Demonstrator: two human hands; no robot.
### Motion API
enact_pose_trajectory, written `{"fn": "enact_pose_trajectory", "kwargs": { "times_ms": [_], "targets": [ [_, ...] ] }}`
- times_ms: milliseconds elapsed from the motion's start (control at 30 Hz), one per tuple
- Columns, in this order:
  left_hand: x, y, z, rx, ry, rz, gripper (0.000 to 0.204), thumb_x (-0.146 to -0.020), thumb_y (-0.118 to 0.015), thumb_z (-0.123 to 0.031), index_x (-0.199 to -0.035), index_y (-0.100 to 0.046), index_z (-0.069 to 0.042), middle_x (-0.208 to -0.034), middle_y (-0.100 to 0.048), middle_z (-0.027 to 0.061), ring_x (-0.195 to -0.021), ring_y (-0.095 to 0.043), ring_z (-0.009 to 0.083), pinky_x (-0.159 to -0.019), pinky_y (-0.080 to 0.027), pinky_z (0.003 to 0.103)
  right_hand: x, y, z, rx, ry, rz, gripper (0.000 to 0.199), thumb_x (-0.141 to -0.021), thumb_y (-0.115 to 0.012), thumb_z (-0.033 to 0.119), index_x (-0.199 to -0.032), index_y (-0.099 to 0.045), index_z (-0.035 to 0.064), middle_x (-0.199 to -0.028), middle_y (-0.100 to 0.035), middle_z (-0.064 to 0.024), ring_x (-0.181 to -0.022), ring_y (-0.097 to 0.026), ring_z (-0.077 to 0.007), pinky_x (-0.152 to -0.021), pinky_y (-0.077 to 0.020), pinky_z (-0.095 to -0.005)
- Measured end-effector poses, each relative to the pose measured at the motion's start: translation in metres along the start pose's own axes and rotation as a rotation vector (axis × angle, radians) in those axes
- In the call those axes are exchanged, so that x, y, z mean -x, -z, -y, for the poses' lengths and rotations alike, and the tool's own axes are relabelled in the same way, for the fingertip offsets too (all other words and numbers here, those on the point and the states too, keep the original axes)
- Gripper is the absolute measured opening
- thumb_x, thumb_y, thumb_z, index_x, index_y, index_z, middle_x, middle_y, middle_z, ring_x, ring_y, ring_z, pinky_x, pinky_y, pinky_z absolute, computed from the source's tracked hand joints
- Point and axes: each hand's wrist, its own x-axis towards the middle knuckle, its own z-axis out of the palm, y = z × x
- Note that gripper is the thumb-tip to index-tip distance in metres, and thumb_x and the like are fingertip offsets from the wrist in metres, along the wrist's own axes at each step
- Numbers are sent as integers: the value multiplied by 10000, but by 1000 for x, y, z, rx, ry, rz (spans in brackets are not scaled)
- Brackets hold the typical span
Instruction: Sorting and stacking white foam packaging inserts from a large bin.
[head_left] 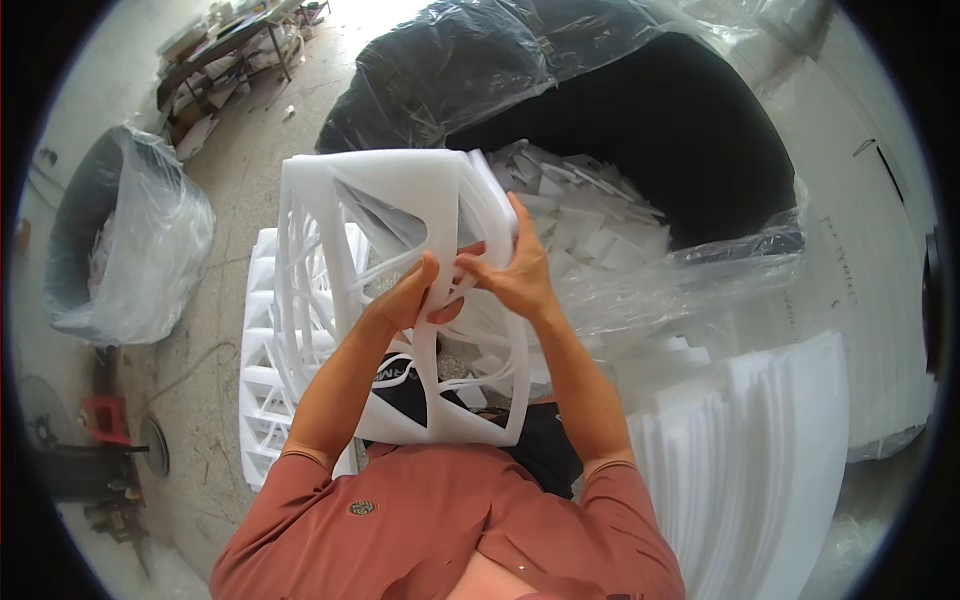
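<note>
White foam is in both your hands: your left hand (410,295) and right hand (515,272) pinch the thin ribs of a cut-out foam sheet (400,250) held up at chest height. Your fingertips vanish among the ribs. Behind it, a stack of similar sheets (262,380) is partly hidden. Beyond, foam scraps (590,225) fill a black plastic-lined bin (700,130), its rim cut off.

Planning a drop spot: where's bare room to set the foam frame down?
Bare concrete floor between the grey lined bin and the frame stack. Crowded: both hands, left hand and right hand, grip the white foam frame; scrap-filled black bag ahead, foam sheet pile to the right.
</note>
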Motion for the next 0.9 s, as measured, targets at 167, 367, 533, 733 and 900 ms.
{"fn": "enact_pose_trajectory", "kwargs": {
  "times_ms": [167, 367, 533, 733, 900],
  "targets": [
    [9, -28, -31, -383, 193, -235, 638, -882, -534, -203, -1455, -295, -56, -1018, -674, 167, -431, -381, 62, -408, -307, 196, -19, 75, -30, -150, 13, 123, 484, -789, -630, 2, -1253, -506, -52, -1089, -605, -148, -991, -615, -242, -775, -575, -396],
    [27, 29, -39, -249, 120, -445, 550, -808, -543, -103, -1338, -417, -32, -969, -674, 187, -442, -440, 84, -394, -341, 210, -2, 204, -48, -568, 51, -303, 476, -830, -622, 98, -1267, -489, -36, -1185, -569, -165, -1057, -590, -279, -841, -547, -448],
    [-5, 40, -42, -259, -162, -833, 484, -802, -661, -129, -1200, -428, 17, -855, -650, 138, -480, -499, 124, -395, -367, 241, 16, 202, -92, -92, -240, -408, 766, -853, -656, 252, -1455, -224, 55, -1368, -416, -178, -1256, -435, -316, -969, -442, -463],
    [-49, 29, -65, -368, -522, -896, 487, -848, -718, -335, -1084, -528, 47, -882, -644, 107, -639, -615, 143, -521, -487, 250, 121, 56, -173, -292, -246, 505, 1166, -652, -856, 172, -1517, -76, 109, -1509, -274, -201, -1378, -316, -332, -1097, -286, -460],
    [-55, 18, -73, -514, -540, -857, 534, -867, -680, -418, -1106, -561, 44, -918, -639, 105, -757, -631, 154, -700, -512, 260, 149, 14, -148, -447, -499, 364, 1114, -695, -812, 197, -1516, -63, 109, -1510, -308, -130, -1358, -350, -323, -1131, -233, -450]
  ]
}}
